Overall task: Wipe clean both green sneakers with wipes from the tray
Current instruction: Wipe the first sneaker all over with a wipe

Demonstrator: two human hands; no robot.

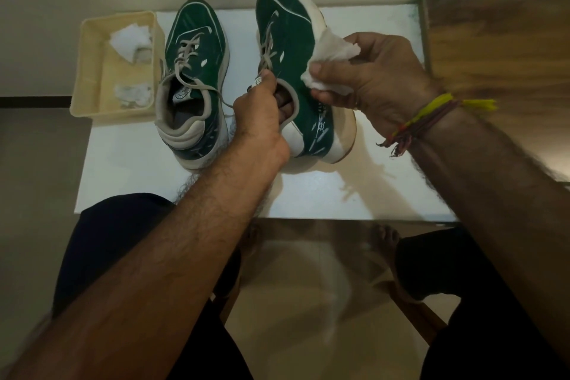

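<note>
Two green sneakers with white soles and grey laces are on a white board. The left sneaker (193, 71) stands flat on the board. The right sneaker (290, 40) is tilted onto its side, held by my left hand (262, 120), whose fingers grip inside its collar. My right hand (370, 77) holds a crumpled white wipe (331, 52) pressed against the right sneaker's outer side near the sole. A cream plastic tray (89, 71) to the left of the sneakers holds a white wipe (131, 40) and a crumpled, dirtier one (134, 95).
The white board (308, 194) lies on a glass table; my knees and bare feet show beneath it. A wooden surface (499, 49) lies to the right of the board. A pale wall rises behind the sneakers.
</note>
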